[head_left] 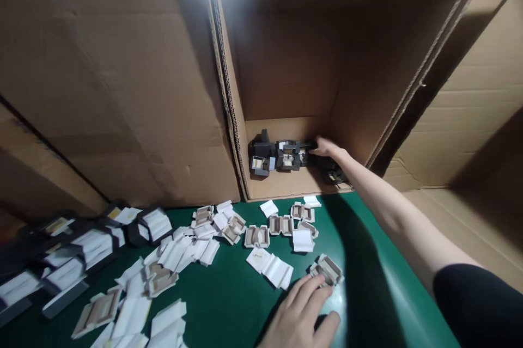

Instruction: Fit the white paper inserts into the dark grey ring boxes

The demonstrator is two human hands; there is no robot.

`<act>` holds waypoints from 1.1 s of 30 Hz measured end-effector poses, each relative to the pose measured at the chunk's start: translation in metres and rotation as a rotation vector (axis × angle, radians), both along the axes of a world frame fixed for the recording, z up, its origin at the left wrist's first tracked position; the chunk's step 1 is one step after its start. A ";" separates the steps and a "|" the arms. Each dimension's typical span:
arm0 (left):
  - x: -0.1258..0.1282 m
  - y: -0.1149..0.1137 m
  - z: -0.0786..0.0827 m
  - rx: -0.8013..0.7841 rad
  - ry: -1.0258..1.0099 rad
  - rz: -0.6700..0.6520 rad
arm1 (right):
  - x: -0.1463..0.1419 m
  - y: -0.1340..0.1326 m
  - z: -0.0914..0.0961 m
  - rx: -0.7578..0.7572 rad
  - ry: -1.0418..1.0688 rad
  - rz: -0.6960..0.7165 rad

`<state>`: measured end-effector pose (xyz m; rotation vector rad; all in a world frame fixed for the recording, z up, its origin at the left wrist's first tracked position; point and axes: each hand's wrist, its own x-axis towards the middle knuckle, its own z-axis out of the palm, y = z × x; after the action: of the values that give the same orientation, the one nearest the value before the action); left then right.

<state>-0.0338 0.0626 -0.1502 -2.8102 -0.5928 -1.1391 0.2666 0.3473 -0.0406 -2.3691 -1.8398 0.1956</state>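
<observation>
My right hand (pixel 326 147) reaches deep into an open cardboard box (pixel 286 92) lying on its side. Its fingers are closed on the end of a row of black parts (pixel 281 155) on the box floor. Another black part (pixel 335 175) lies under my wrist. My left hand (pixel 304 310) rests flat on the green table (pixel 229 293) at the bottom, fingers spread and holding nothing. Its fingertips lie just beside a small beige and white clip (pixel 327 270).
Several white and beige clips (pixel 212 239) are scattered over the table in front of the box. Black parts with white inserts (pixel 81 244) are piled at the left. Cardboard walls (pixel 102 81) stand on the left and cardboard (pixel 474 135) on the right.
</observation>
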 end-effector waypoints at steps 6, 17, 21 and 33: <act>-0.006 0.003 0.006 -0.003 0.129 -0.097 | 0.000 0.008 -0.001 -0.210 -0.004 -0.020; -0.015 -0.004 0.028 -0.216 0.290 -0.141 | -0.007 -0.063 0.003 -0.231 -0.021 0.043; -0.013 -0.004 0.025 -0.184 0.281 -0.156 | -0.010 -0.107 -0.003 -0.190 -0.037 0.052; -0.014 -0.004 0.025 -0.048 0.268 -0.158 | -0.021 -0.241 -0.025 -0.056 -0.105 0.129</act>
<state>-0.0479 0.0585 -0.1257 -3.0240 -0.3880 -0.7543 0.2451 0.1062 -0.0661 -2.3396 -2.0639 0.1407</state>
